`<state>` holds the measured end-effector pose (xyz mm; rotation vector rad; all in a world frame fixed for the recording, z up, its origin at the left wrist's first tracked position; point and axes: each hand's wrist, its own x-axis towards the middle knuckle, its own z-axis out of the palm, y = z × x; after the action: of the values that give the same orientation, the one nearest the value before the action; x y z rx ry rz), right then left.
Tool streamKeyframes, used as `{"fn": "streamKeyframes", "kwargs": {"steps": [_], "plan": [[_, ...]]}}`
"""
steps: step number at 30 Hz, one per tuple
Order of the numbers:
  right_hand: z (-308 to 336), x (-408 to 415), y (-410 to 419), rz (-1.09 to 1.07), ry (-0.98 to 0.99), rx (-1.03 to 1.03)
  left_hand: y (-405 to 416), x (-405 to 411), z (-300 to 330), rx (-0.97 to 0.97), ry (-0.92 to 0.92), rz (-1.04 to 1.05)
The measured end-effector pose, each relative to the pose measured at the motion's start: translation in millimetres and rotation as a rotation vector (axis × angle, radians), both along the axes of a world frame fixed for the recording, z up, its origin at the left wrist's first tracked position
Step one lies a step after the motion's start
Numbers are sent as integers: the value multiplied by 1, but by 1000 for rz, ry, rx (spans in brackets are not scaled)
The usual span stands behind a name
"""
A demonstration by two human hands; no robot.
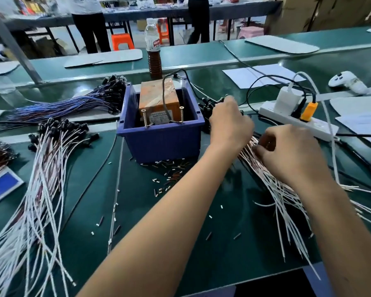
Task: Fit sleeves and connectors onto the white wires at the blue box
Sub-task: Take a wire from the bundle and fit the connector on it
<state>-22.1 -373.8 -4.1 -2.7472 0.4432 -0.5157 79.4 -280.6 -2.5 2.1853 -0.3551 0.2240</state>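
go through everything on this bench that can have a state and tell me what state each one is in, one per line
blue box: upright, open-topped, holding an orange block.
bottle: upright, capped, partly filled with brown liquid.
power strip: white charger and orange plug plugged in.
right-side white wires: loose, fanned on the mat.
left hand: fingers curled at the black wire ends beside the box.
right hand: curled, pinching wires.
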Motion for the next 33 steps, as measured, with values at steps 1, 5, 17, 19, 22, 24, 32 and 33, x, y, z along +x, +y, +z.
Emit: {"fn": "streamKeyframes", "kwargs": {"steps": [1,5,17,19,22,24,32,33], "plan": [[1,3,5,21,-72,29,8,-7,2,-37,-9,-46],[3,10,39,133,-211,177,72,-36,0,-65,322,-335],[-21,29,219,779,166,160,320,15,-11,613,170,537],[-23,35,248,839,186,128,333,21,-19,795,155,625],[-27,45,276,868,225,109,336,27,-28,914,131,622],[-30,53,286,863,235,121,335,30,-30,961,113,626],[-43,72,295,749,239,321,335,36,-24,694,13,663],[-43,73,295,748,230,349,335,36,-21,631,-16,676]]}}
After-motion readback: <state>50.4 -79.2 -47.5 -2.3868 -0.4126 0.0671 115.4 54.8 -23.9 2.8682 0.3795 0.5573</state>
